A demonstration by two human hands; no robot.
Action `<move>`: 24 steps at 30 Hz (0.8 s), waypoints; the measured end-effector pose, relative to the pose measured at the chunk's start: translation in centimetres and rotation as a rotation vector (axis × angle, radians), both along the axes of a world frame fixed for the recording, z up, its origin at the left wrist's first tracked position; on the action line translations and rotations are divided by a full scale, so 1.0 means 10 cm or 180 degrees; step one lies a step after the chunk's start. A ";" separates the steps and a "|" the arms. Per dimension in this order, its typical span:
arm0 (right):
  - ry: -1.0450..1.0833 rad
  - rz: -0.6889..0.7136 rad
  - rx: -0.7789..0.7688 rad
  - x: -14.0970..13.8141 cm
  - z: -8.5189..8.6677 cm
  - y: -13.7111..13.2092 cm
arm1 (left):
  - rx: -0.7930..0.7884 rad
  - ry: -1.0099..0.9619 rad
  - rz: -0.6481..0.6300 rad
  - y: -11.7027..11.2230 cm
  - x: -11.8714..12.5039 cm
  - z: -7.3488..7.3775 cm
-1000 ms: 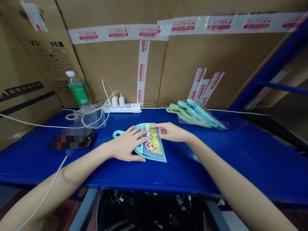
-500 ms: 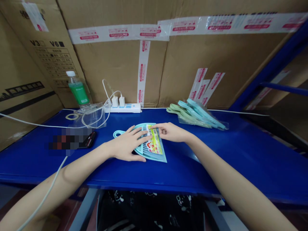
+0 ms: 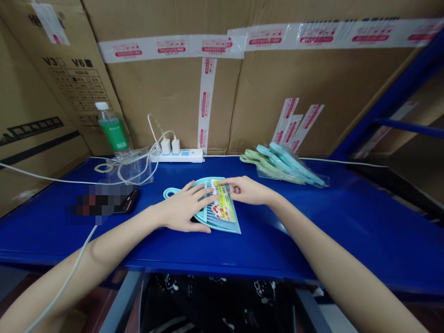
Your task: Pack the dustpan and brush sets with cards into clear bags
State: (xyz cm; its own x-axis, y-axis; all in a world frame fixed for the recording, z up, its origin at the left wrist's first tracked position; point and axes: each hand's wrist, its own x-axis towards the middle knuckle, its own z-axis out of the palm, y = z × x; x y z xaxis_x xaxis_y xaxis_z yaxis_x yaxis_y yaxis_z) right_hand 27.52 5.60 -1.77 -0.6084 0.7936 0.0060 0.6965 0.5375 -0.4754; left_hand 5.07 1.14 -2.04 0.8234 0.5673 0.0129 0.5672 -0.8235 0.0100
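A light blue mini dustpan (image 3: 233,226) lies flat on the blue table, its looped handle (image 3: 170,191) pointing left. Dark bristle-like stripes show inside it, perhaps a small brush, partly hidden by my hand. A yellow and white printed label (image 3: 225,203) lies over its right part. My left hand (image 3: 185,206) rests palm down across the dustpan, fingers spread, fingertips reaching the label. From the right, my right hand (image 3: 248,190) touches the label's upper edge with its index finger stretched out. Its other fingers are curled and hold nothing that I can see.
Green and blue dustpan sets (image 3: 284,164) in clear plastic lie at the back right. A power strip (image 3: 187,156) with cables, a green-labelled bottle (image 3: 114,129) and a beaded bracelet (image 3: 103,168) are at the back left. Cardboard boxes (image 3: 166,92) stand behind. A blurred dark object (image 3: 128,201) lies left.
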 end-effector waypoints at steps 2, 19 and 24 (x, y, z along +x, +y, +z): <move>-0.0031 -0.0018 0.0016 0.00 0.01 -0.01 | 0.0006 -0.0009 -0.0009 0.00 0.00 0.00; -0.0111 -0.0133 -0.0003 0.00 0.05 -0.03 | -0.0034 -0.0030 0.0029 0.01 -0.03 0.07; -0.0043 -0.0101 -0.0090 0.02 0.06 -0.03 | 0.0087 0.0021 0.0220 -0.01 -0.08 0.17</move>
State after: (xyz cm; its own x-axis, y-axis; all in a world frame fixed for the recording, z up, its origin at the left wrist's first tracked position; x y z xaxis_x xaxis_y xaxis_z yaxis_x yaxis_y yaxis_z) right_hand 27.71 5.28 -1.22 -0.5827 0.8123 -0.0246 0.7195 0.5016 -0.4804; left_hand 4.27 1.05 -0.30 0.7825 0.6222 0.0239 0.6226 -0.7824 -0.0161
